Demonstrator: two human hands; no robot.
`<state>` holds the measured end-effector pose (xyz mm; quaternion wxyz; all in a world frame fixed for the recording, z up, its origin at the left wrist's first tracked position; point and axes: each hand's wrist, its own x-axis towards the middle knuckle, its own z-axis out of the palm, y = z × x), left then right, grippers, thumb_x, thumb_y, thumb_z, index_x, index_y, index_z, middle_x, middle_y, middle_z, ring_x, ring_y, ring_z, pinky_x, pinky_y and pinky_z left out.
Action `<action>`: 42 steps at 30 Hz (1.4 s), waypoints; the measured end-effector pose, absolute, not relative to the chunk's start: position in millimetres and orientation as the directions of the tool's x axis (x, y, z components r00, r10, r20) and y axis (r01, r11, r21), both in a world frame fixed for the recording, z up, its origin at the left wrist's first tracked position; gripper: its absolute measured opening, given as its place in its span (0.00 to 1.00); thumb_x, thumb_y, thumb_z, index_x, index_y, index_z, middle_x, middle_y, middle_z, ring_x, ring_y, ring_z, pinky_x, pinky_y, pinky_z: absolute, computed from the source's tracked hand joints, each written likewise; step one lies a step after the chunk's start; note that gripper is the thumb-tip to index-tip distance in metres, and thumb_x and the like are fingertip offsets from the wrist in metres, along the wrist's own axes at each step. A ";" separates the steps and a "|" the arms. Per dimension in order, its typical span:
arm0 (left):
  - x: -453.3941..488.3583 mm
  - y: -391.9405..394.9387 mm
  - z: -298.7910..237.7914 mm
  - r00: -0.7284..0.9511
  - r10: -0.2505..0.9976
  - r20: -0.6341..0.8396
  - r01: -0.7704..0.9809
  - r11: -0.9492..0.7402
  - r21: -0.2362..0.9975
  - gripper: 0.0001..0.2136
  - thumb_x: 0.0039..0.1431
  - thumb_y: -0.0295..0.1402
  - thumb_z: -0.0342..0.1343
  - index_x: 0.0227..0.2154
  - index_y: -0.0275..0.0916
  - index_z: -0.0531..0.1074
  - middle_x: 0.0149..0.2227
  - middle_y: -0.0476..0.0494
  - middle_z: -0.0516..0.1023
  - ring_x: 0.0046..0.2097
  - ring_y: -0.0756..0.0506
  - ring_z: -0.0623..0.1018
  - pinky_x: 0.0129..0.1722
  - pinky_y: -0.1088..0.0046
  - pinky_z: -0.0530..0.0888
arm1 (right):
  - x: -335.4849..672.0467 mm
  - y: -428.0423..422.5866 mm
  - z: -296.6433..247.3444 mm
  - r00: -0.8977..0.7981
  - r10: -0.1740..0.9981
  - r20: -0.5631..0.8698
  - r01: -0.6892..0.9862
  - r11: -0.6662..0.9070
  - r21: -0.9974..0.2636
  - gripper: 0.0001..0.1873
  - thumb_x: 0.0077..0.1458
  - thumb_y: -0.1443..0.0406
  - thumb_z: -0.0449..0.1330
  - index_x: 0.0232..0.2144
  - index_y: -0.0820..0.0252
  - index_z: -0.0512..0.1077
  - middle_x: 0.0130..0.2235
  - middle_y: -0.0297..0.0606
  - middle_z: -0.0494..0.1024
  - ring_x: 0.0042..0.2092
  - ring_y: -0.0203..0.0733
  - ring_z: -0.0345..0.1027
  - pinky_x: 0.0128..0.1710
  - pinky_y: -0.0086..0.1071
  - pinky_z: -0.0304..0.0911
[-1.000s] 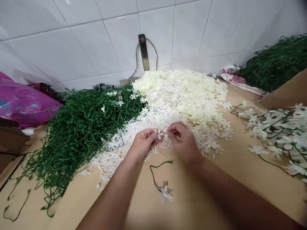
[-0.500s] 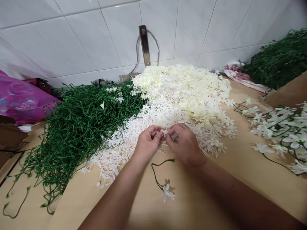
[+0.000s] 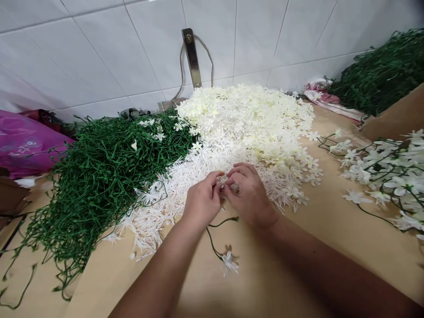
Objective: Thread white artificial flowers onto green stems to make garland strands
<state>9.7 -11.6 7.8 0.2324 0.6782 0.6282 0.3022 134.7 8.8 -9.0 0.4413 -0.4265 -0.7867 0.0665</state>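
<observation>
Both hands meet over the near edge of the white heap, fingertips pinched round a small white artificial flower (image 3: 222, 180). My left hand (image 3: 202, 196) is closed on it from the left. From the right, my right hand (image 3: 248, 192) pinches at the same flower; its fingers partly hide it. Just below them, a green stem (image 3: 212, 244) with a white flower head (image 3: 229, 263) lies on the table. Behind the hands spread thin white stamen pieces (image 3: 185, 176) and a mound of cream-white petals (image 3: 258, 110).
A large pile of green stems (image 3: 115, 172) covers the left side. Assembled white flowers (image 3: 394, 181) lie at the right, near a cardboard box (image 3: 394, 115) with more green stems (image 3: 380, 75). A purple bag (image 3: 26, 141) stands far left. A tiled wall (image 3: 265, 39) closes the back.
The camera view has shifted slightly. My hands stay together on the small flower, and the right fingers have curled closer over it. The stem on the table is now partly covered by my left hand.
</observation>
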 end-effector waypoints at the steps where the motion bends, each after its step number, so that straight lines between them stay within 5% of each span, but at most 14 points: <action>1: 10.5 -12.5 9.8 0.071 0.988 0.140 0.790 -0.141 0.596 0.15 0.52 0.29 0.45 0.43 0.44 0.65 0.29 0.47 0.76 0.29 0.47 0.73 0.30 0.72 0.66 | 134.6 9.1 -9.6 -0.235 0.740 0.630 0.602 0.620 -0.504 0.06 0.43 0.74 0.53 0.19 0.62 0.64 0.28 0.42 0.69 0.42 0.45 0.59 0.44 0.40 0.59; 4: 13.1 -15.4 14.4 0.183 0.964 0.191 0.915 -0.238 0.327 0.18 0.52 0.26 0.43 0.46 0.45 0.62 0.29 0.46 0.76 0.29 0.46 0.73 0.30 0.71 0.66 | 134.9 10.0 -10.3 -0.184 0.776 0.603 0.547 0.590 -0.593 0.07 0.43 0.73 0.54 0.18 0.60 0.64 0.29 0.41 0.71 0.41 0.44 0.61 0.43 0.40 0.60; 6: 13.4 -16.9 16.0 0.214 0.951 0.222 0.925 -0.270 0.266 0.19 0.52 0.25 0.43 0.47 0.45 0.62 0.29 0.47 0.76 0.29 0.46 0.72 0.30 0.71 0.65 | 136.0 10.1 -9.8 -0.159 0.798 0.581 0.499 0.573 -0.650 0.06 0.43 0.73 0.54 0.19 0.60 0.65 0.29 0.40 0.71 0.41 0.43 0.62 0.43 0.39 0.60; 8: 11.4 -17.7 16.8 0.211 0.948 0.237 0.898 -0.284 0.336 0.18 0.52 0.26 0.43 0.47 0.45 0.61 0.30 0.47 0.75 0.30 0.47 0.72 0.31 0.71 0.66 | 137.8 9.6 -9.0 -0.154 0.816 0.557 0.452 0.559 -0.695 0.05 0.44 0.73 0.54 0.20 0.61 0.66 0.31 0.40 0.71 0.42 0.42 0.62 0.43 0.39 0.60; 10: 7.4 -17.7 17.2 0.186 0.957 0.223 0.800 -0.279 0.531 0.17 0.53 0.28 0.44 0.48 0.43 0.61 0.32 0.46 0.75 0.31 0.48 0.72 0.32 0.72 0.66 | 140.0 8.6 -8.5 -0.155 0.840 0.519 0.400 0.534 -0.745 0.04 0.45 0.71 0.55 0.22 0.61 0.67 0.32 0.41 0.71 0.42 0.41 0.62 0.44 0.39 0.59; 13: 1.6 -15.6 17.1 0.140 0.974 0.180 0.498 -0.227 0.837 0.16 0.54 0.31 0.44 0.47 0.41 0.60 0.34 0.45 0.74 0.33 0.50 0.72 0.33 0.75 0.67 | 142.8 7.1 -9.3 -0.157 0.901 0.405 0.275 0.434 -0.858 0.02 0.48 0.68 0.54 0.25 0.61 0.66 0.35 0.40 0.70 0.40 0.39 0.64 0.42 0.37 0.61; 16: 0.4 -11.9 15.1 0.076 0.989 0.125 0.267 -0.141 0.953 0.10 0.52 0.31 0.47 0.38 0.37 0.66 0.31 0.45 0.73 0.32 0.51 0.71 0.33 0.76 0.67 | 144.2 6.9 -10.3 -0.183 0.945 0.271 0.129 0.296 -0.946 0.03 0.48 0.66 0.54 0.26 0.61 0.65 0.35 0.39 0.70 0.36 0.37 0.65 0.37 0.34 0.63; 20: 4.3 -8.4 10.6 0.006 0.998 0.067 0.215 -0.066 0.974 0.05 0.47 0.32 0.53 0.27 0.36 0.69 0.25 0.48 0.70 0.27 0.53 0.68 0.28 0.78 0.65 | 144.8 6.9 -8.5 -0.210 0.959 0.190 0.078 0.210 -0.974 0.05 0.47 0.64 0.56 0.26 0.61 0.66 0.30 0.36 0.71 0.33 0.36 0.65 0.33 0.32 0.62; 31: -0.8 -11.7 15.4 0.140 0.986 0.087 0.254 -0.121 0.960 0.05 0.48 0.32 0.53 0.28 0.37 0.68 0.23 0.50 0.67 0.27 0.54 0.66 0.26 0.79 0.63 | 144.8 1.9 -5.3 -0.237 0.934 0.267 0.070 0.290 -0.954 0.05 0.48 0.64 0.55 0.25 0.61 0.64 0.29 0.36 0.68 0.31 0.34 0.62 0.31 0.30 0.61; 37: 0.3 -10.2 13.7 0.159 0.986 0.041 0.184 -0.071 0.980 0.05 0.47 0.33 0.53 0.25 0.36 0.68 0.21 0.51 0.65 0.24 0.54 0.64 0.24 0.79 0.63 | 141.9 1.2 -6.0 -0.229 0.951 0.206 -0.076 0.194 -0.978 0.11 0.45 0.62 0.58 0.30 0.60 0.62 0.30 0.35 0.66 0.31 0.33 0.62 0.30 0.29 0.62; 42: -0.4 -10.9 15.0 0.171 0.985 -0.021 0.263 -0.025 0.965 0.06 0.47 0.33 0.52 0.22 0.36 0.67 0.19 0.51 0.65 0.22 0.54 0.64 0.22 0.79 0.61 | 145.2 1.6 1.8 -0.280 0.943 0.182 -0.048 0.176 -0.983 0.10 0.45 0.60 0.57 0.25 0.61 0.62 0.26 0.32 0.64 0.28 0.31 0.59 0.28 0.28 0.60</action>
